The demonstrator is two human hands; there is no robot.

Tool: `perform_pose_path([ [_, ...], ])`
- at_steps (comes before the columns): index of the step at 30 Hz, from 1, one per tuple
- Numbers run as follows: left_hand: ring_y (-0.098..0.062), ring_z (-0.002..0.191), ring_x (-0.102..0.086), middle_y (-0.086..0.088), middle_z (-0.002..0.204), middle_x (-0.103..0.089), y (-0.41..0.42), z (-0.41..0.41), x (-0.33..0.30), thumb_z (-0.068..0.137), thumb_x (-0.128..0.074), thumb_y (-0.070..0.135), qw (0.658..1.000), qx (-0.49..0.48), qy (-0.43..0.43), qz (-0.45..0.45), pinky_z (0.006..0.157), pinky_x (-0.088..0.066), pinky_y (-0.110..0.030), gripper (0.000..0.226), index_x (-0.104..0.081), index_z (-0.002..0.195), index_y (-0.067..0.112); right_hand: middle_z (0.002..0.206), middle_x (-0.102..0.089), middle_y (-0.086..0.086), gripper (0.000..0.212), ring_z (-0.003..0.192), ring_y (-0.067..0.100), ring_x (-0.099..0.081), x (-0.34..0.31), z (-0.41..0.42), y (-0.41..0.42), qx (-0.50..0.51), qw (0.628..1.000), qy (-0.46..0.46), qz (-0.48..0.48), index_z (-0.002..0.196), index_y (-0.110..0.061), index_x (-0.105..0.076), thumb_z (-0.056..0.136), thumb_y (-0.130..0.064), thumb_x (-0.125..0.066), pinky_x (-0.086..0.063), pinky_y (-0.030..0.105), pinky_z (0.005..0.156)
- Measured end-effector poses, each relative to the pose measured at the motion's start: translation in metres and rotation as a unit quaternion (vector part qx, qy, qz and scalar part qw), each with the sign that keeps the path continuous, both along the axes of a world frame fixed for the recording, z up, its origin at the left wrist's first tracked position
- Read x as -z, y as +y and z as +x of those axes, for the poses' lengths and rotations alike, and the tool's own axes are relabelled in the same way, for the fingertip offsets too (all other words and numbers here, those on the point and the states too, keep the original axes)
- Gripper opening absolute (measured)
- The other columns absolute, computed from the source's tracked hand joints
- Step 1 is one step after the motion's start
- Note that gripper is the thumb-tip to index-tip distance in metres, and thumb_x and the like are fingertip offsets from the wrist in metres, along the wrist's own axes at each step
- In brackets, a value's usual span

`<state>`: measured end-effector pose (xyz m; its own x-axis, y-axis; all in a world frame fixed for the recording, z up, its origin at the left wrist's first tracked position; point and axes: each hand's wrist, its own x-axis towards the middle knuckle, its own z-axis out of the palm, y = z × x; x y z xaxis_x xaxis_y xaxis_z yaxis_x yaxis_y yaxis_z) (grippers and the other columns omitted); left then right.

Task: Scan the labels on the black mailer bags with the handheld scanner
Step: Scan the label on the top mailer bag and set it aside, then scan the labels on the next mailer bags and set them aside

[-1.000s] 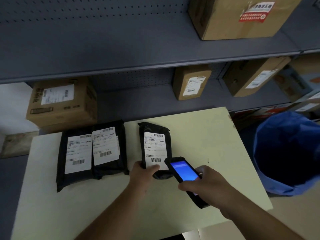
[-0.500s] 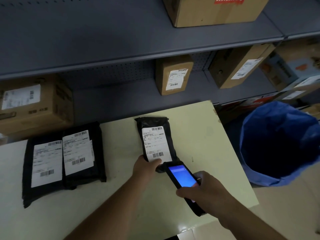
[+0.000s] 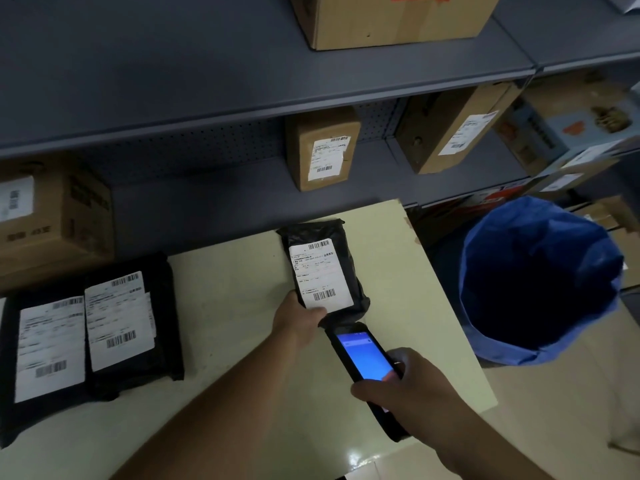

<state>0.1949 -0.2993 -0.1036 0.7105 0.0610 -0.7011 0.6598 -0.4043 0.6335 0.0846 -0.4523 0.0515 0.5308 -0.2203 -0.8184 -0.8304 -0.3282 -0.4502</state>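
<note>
Head view shows the left hand point(image 3: 299, 315) pinching the near left corner of a small black plastic mailer bag with a white barcode label point(image 3: 322, 268), which lies flat on the pale yellow table point(image 3: 242, 299). The right hand point(image 3: 405, 379) is wrapped around a black handheld scanner with a lit blue screen point(image 3: 363, 358), whose head sits just beside the bag's near edge.

The bag looks light, soft and slick, so it likely slides and crumples; holding a corner clear of the barcode seems sensible.

2 larger black mailer bags with white labels point(image 3: 86, 337) lie side by side at the table's left, well apart from it.

A bin lined with a blue plastic bag point(image 3: 540, 282) stands right of the table; its inside is too dark to tell any contents.
</note>
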Motion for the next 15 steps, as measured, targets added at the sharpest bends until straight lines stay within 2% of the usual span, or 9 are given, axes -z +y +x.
perform_pose_path([
  [4, -0.021, 0.108, -0.069, 0.008, 0.110, -0.069, -0.001, -0.002, 0.001, 0.087, -0.071, 0.019, 1.000, 0.013, 0.008, -0.012, 0.098, -0.056, -0.037, 0.039, -0.064, 0.125, 0.021, 0.073, -0.060, 0.001, 0.039, 0.044, 0.008, -0.051, -0.001, -0.003, 0.003, -0.001, 1.000, 0.000, -0.003, 0.099, -0.014, -0.063, 0.070, -0.029, -0.085, -0.043, 0.015, 0.039],
  [7, -0.020, 0.108, -0.070, 0.004, 0.120, -0.074, 0.006, -0.004, 0.002, 0.085, -0.075, 0.024, 1.000, 0.022, 0.004, -0.007, 0.100, -0.055, -0.038, 0.044, -0.062, 0.127, 0.020, 0.071, -0.059, 0.000, 0.041, 0.045, 0.010, -0.051, -0.001, -0.003, 0.009, -0.011, 1.000, 0.003, -0.003, 0.101, -0.013, -0.062, 0.069, -0.028, -0.083, -0.044, 0.018, 0.042],
  [11, -0.024, 0.124, -0.064, -0.005, 0.141, -0.064, 0.029, -0.007, -0.001, 0.087, -0.075, 0.037, 1.000, 0.016, 0.002, 0.010, 0.106, -0.050, -0.037, 0.072, -0.047, 0.149, 0.016, 0.075, -0.062, 0.000, 0.048, 0.048, 0.011, -0.054, -0.001, -0.003, 0.025, -0.033, 0.999, 0.002, -0.007, 0.108, -0.016, -0.062, 0.067, -0.031, -0.083, -0.047, 0.021, 0.046],
  [15, -0.022, 0.126, -0.060, -0.005, 0.146, -0.059, 0.064, -0.012, -0.013, 0.090, -0.073, 0.034, 1.000, -0.019, -0.006, 0.003, 0.094, -0.042, -0.024, 0.071, -0.043, 0.152, 0.017, 0.084, -0.070, 0.006, 0.046, 0.053, 0.011, -0.059, -0.002, -0.001, 0.050, -0.059, 0.998, -0.008, -0.012, 0.108, -0.021, -0.061, 0.070, -0.031, -0.085, -0.049, 0.021, 0.047],
])
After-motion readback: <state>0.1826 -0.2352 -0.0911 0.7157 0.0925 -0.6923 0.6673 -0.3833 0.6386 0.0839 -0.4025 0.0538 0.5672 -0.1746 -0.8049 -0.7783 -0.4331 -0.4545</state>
